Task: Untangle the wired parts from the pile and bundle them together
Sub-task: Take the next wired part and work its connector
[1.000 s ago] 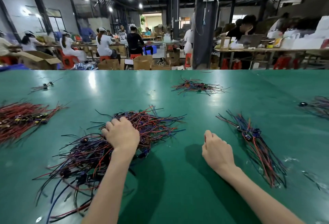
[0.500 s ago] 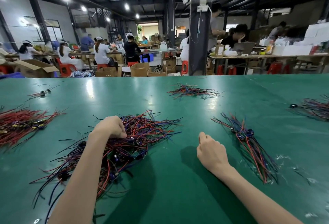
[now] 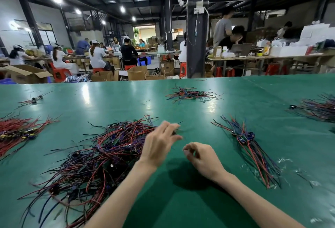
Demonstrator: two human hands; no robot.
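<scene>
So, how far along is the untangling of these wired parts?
Done: one aligned group of wired parts lies right of the hands. In hand: the left hand, fingers spread, is over the right edge of the tangled pile; whether the right hand pinches anything is unclear. Left: nearly all of that pile.

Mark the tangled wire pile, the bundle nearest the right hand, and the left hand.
tangled wire pile (image 3: 108,155), head view, tangle's middle
bundle (image 3: 243,137), head view, clustered parts
left hand (image 3: 159,143), head view, back of hand

Seated workers (image 3: 96,55) and cardboard boxes (image 3: 27,74) are seen beyond the green table (image 3: 181,209); a dark pillar (image 3: 196,46) is centred behind
</scene>
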